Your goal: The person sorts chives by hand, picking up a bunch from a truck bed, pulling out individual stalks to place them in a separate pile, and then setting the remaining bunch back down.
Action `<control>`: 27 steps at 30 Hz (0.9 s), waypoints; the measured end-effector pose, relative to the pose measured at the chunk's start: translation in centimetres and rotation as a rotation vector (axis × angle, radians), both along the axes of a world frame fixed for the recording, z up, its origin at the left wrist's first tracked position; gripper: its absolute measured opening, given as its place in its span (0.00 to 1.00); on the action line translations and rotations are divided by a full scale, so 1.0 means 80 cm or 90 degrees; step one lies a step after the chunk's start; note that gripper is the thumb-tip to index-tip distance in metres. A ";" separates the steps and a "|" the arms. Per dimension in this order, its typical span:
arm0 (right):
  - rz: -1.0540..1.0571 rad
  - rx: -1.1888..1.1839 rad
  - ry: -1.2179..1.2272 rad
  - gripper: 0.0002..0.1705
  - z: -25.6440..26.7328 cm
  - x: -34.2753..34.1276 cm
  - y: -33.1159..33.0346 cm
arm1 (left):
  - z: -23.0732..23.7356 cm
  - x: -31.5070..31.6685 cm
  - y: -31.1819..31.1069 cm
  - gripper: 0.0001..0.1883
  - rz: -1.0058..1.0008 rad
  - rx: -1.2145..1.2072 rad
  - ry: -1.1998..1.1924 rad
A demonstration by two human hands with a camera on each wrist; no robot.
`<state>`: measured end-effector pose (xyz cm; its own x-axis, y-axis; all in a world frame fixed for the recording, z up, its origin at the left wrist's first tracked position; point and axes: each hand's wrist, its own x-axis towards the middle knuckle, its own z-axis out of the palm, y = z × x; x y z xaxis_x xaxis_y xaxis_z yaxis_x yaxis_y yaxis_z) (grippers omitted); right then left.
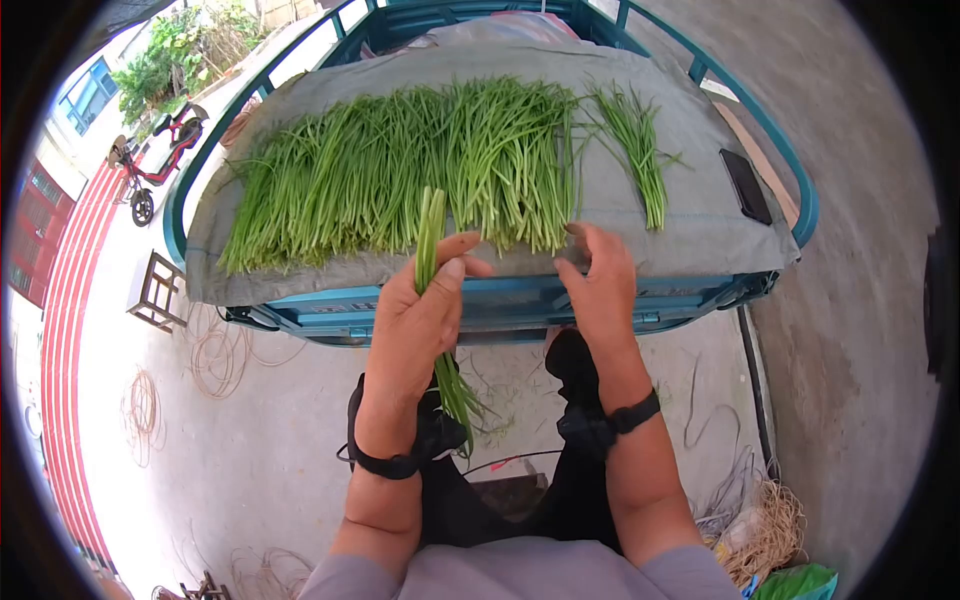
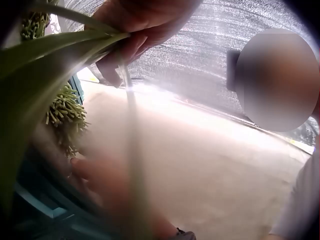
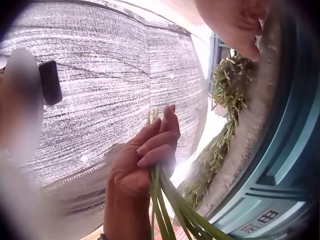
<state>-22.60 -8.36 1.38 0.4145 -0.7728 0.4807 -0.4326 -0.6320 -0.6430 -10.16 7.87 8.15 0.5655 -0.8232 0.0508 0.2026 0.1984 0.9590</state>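
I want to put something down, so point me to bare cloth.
Best is the grey cloth between the small bunch of greens and the black phone. A narrower strip lies between that bunch and the wide, crowded row of greens.

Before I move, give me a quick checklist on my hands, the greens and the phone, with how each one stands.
1. Left hand gripping the held bunch: ok, fingers and thumb are around it.
2. Right hand free: ok, thumb and fingers apart, nothing visible in it.
3. Right fingertips off the big pile: cannot tell, they are too near its edge to be sure.
4. Small bundle separate from the big pile: ok, it lies to the right with a gap, though a few blades stray.
5. Phone clear of the greens: ok, right of the small bundle.
6. Floor free of scraps: not ok, green bits lie on it.
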 end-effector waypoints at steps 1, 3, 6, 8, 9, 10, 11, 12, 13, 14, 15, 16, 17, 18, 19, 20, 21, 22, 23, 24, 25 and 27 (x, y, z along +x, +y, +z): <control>0.004 -0.014 0.000 0.18 0.001 0.001 0.000 | 0.000 0.000 -0.001 0.17 0.003 -0.001 -0.003; 0.007 0.011 -0.031 0.17 -0.004 0.003 -0.005 | -0.002 -0.001 -0.003 0.17 0.009 -0.003 -0.008; 0.009 0.088 -0.089 0.16 -0.006 0.003 -0.010 | -0.003 -0.001 -0.003 0.17 0.010 -0.007 -0.012; -0.001 0.066 -0.092 0.15 -0.006 0.005 -0.010 | -0.003 -0.001 -0.002 0.17 0.014 0.008 -0.018; -0.012 0.012 -0.075 0.14 -0.007 0.007 -0.009 | -0.002 0.000 -0.002 0.17 0.017 0.015 -0.021; -0.023 -0.042 -0.057 0.14 -0.007 0.008 -0.008 | -0.002 0.001 -0.002 0.17 0.019 0.013 -0.022; -0.025 -0.049 -0.062 0.14 -0.009 0.010 -0.008 | -0.002 0.001 -0.002 0.17 0.020 0.011 -0.022; -0.028 -0.056 -0.067 0.13 -0.010 0.012 -0.008 | -0.002 0.001 -0.002 0.17 0.022 0.009 -0.024; -0.029 -0.064 -0.072 0.13 -0.011 0.014 -0.009 | -0.001 0.001 -0.002 0.17 0.022 0.009 -0.020; -0.020 -0.032 -0.100 0.13 -0.013 0.015 -0.010 | -0.001 0.001 -0.002 0.17 0.023 0.008 -0.017; -0.010 0.001 -0.126 0.13 -0.014 0.014 -0.011 | 0.000 0.001 -0.001 0.18 0.024 0.007 -0.013; 0.000 0.034 -0.151 0.13 -0.016 0.013 -0.011 | -0.001 0.001 -0.001 0.18 0.025 0.009 -0.014; -0.010 0.054 -0.162 0.13 -0.017 0.012 -0.012 | -0.001 0.002 -0.001 0.18 0.025 0.010 -0.014; -0.021 0.074 -0.171 0.12 -0.019 0.011 -0.013 | -0.002 0.002 -0.001 0.18 0.025 0.012 -0.014; -0.033 0.094 -0.180 0.12 -0.020 0.009 -0.013 | -0.002 0.003 -0.001 0.18 0.023 0.011 -0.010; -0.032 0.103 -0.228 0.12 -0.020 0.009 -0.012 | -0.003 0.005 -0.001 0.18 0.020 0.011 -0.005; -0.031 0.111 -0.278 0.11 -0.019 0.010 -0.012 | -0.004 0.005 -0.001 0.18 0.016 0.010 -0.002; -0.030 0.119 -0.329 0.11 -0.018 0.010 -0.012 | -0.005 0.005 -0.001 0.17 0.016 0.006 0.002; -0.039 0.104 -0.341 0.11 -0.014 0.009 -0.012 | -0.006 0.005 -0.001 0.17 0.017 0.001 0.004; -0.047 0.090 -0.354 0.11 -0.007 0.006 -0.009 | -0.007 0.005 -0.001 0.17 0.020 -0.004 0.007; -0.053 0.075 -0.367 0.11 0.000 0.004 -0.006 | -0.008 0.006 -0.001 0.17 0.019 0.002 -0.027; -0.051 -0.008 -0.343 0.11 0.010 -0.003 0.001 | -0.010 0.005 -0.002 0.16 0.021 0.015 -0.095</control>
